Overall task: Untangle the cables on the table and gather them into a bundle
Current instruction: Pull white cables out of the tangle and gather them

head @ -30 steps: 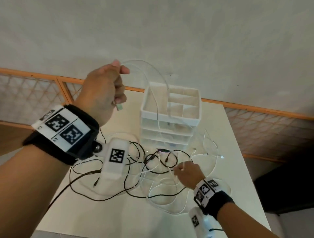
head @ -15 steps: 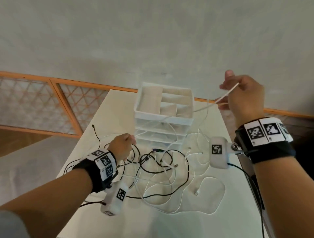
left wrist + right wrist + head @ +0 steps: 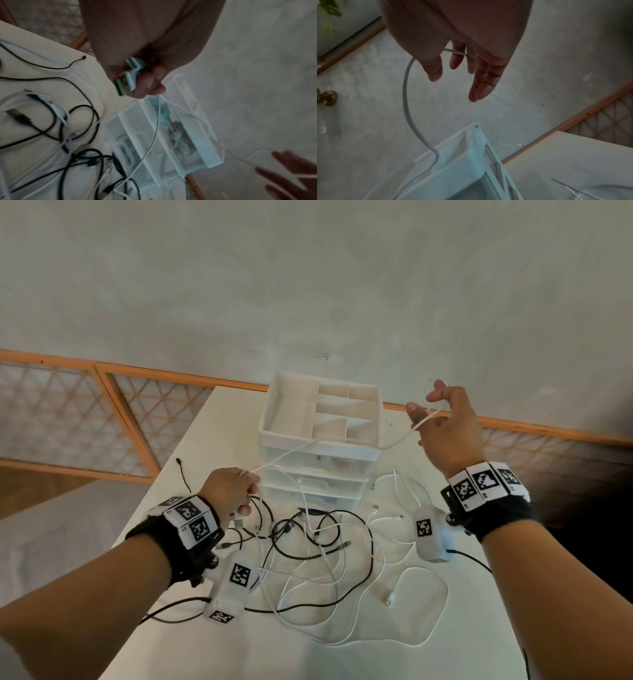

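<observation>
A white cable [image 3: 399,441] hangs in the air between my two hands, in front of the drawer unit. My left hand [image 3: 248,498] sits low at the left edge of the tangle and grips one end. In the left wrist view its fingers [image 3: 145,83] curl round a white plug with a green insert [image 3: 131,77]. My right hand [image 3: 424,405] is raised at the right with its fingers straight. The cable [image 3: 405,94] lies draped across this hand [image 3: 453,75]. Several black and white cables [image 3: 325,546] lie tangled on the table [image 3: 219,433].
A white drawer unit [image 3: 322,440] with an open divided top tray stands at the back middle of the table. A loose white loop [image 3: 411,611] lies near the front right. An orange-framed lattice rail [image 3: 137,412] runs behind the table.
Half a second ago my right hand pinched the white cable; its fingers have now straightened and the cable lies loosely over them. My left hand stayed low at the tangle, still gripping its end.
</observation>
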Motion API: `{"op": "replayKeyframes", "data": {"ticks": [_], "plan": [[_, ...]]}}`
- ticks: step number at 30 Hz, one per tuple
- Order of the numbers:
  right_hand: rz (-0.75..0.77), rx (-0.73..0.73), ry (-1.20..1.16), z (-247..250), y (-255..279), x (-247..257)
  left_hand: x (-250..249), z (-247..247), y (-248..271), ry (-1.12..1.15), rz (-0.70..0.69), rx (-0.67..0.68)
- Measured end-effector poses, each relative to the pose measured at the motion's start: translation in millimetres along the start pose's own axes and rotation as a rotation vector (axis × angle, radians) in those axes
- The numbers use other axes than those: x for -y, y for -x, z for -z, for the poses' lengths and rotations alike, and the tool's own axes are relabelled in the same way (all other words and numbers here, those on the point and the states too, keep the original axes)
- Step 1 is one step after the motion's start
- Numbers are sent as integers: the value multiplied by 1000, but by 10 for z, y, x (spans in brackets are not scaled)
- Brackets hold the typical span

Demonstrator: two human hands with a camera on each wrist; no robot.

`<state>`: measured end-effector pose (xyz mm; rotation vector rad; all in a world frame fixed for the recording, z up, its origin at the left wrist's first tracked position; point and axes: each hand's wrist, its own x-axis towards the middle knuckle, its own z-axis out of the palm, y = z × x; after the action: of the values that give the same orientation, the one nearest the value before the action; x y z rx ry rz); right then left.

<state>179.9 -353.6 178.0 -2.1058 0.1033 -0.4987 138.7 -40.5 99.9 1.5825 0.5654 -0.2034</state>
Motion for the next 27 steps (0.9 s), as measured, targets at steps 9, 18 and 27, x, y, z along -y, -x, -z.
{"op": "replayKeyframes", "data": {"ticks": [9,18,27], "plan": [[-174,635,594,-6,374,-412,-581,-104,444,-191,-307,289],[-122,1037,365,-471,768,-662,-739,-305,885,-223,-667,390],[-135,263,90,-67,89,-973,22,-102,561,-1109,-277,304]]}}
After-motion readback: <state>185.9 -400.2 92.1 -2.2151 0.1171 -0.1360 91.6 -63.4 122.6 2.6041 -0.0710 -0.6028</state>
